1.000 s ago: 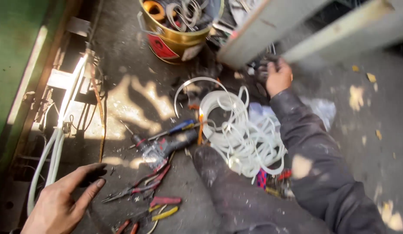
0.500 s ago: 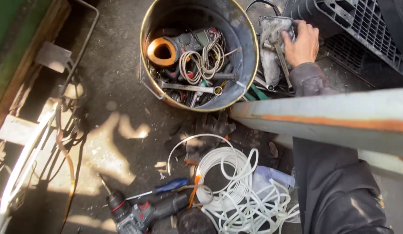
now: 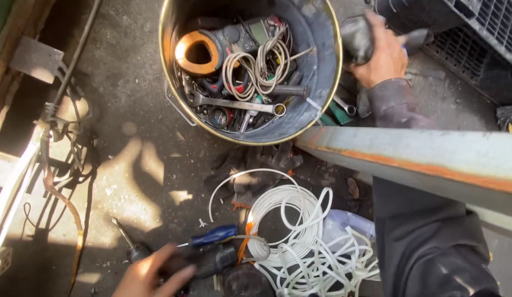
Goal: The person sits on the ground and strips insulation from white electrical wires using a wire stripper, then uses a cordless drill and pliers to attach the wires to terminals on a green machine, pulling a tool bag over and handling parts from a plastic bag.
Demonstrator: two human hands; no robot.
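My left hand (image 3: 148,274) is at the bottom edge, its fingers curled over the dark body of a power drill (image 3: 212,261) that lies on the ground with its bit pointing up and left. A blue-handled screwdriver (image 3: 214,235) lies just above it. My right hand (image 3: 383,55) is at the top right, beside a metal bucket (image 3: 256,140), and grips a crumpled grey cloth-like thing (image 3: 356,36). The bucket holds an orange tape roll (image 3: 198,52), a meter (image 3: 246,34), a long wrench (image 3: 234,103) and coiled wires (image 3: 256,66).
A tangled coil of white cable (image 3: 302,245) lies at the bottom centre, with black work gloves (image 3: 256,165) between it and the bucket. A grey metal beam (image 3: 432,159) crosses the right side over my sleeve. A black plastic crate (image 3: 478,33) stands at top right. Loose wires (image 3: 63,165) run along the left.
The view has moved up over the bucket. My left hand went from the bare ground at the far left onto the drill. My right hand rose beside the bucket and took hold of the grey thing.
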